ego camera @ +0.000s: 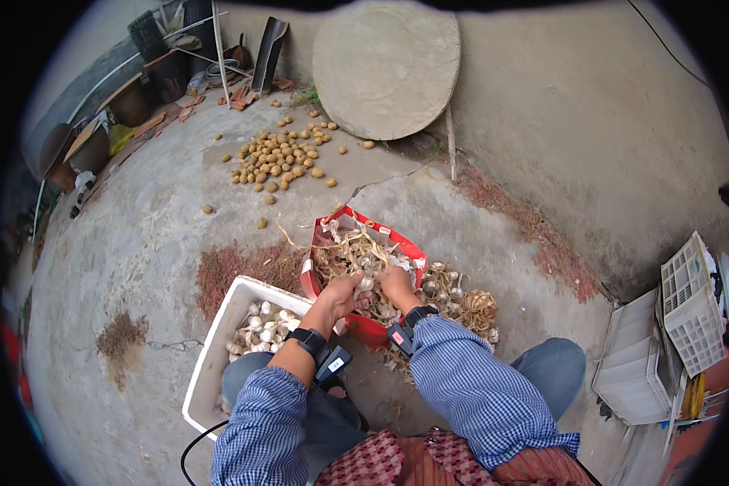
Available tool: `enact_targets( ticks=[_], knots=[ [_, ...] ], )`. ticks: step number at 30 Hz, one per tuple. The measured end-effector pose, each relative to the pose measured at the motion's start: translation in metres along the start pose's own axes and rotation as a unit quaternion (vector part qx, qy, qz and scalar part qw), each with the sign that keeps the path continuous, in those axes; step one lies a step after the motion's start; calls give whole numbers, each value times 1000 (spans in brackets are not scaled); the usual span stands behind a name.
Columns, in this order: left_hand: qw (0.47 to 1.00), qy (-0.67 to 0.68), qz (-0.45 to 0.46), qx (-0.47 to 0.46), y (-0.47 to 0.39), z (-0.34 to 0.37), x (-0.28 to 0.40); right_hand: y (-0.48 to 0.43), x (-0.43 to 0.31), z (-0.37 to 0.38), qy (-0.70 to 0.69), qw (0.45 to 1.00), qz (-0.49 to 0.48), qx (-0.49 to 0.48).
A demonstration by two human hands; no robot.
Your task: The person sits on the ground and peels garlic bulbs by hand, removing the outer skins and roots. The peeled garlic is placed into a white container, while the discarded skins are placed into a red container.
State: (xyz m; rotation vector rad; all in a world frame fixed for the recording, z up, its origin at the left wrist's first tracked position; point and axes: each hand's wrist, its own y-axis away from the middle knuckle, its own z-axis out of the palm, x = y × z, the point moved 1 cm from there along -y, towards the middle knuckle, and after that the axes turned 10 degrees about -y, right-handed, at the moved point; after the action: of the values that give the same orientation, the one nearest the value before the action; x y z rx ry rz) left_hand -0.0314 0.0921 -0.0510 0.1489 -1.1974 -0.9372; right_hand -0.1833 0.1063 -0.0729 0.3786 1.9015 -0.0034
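Observation:
My left hand (341,296) grips a garlic bulb (365,283) over a red box (417,250). Close beside it, my right hand (396,283) has its fingers curled at the same bulb; what lies between them is partly hidden. Dry garlic stalks and papery skins (346,249) fill the box beneath both hands. Left of my left forearm, cleaned white garlic bulbs (270,325) lie in a white foam box (203,370). Untrimmed garlic with dried stalks (446,285) is heaped on the ground past my right wrist.
Potatoes (279,155) are spread on the concrete ahead. A large round slab (389,70) leans against the wall (571,121). White plastic crates (635,358) stand at the right. Pots (88,149) and broken tiles (243,97) line the far left edge.

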Motion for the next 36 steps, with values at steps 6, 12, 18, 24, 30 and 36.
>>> enact_targets(
  ticks=[6, 12, 18, 24, 30, 36],
  knots=[
    [994, 42, 7, 97, 1, -19, -2, 14, 4, -13, -161, 976, 77, -122],
    [989, 50, 43, 129, 16, -22, 1, 17, -6, -27, 70, 983, -129, -115],
    [962, 71, 136, 226, 33, -38, 10, 29, -14, -70, 18, 968, -82, -235],
    [896, 163, 180, 370, 42, -111, -11, 41, 4, -103, -184, 941, 23, -284],
    [900, 149, 14, 410, 46, -158, -80, 27, 18, -110, -205, 937, 100, -264],
    [905, 165, -5, 392, 71, -137, -145, -8, 13, -123, -299, 930, 75, -202]
  ],
)
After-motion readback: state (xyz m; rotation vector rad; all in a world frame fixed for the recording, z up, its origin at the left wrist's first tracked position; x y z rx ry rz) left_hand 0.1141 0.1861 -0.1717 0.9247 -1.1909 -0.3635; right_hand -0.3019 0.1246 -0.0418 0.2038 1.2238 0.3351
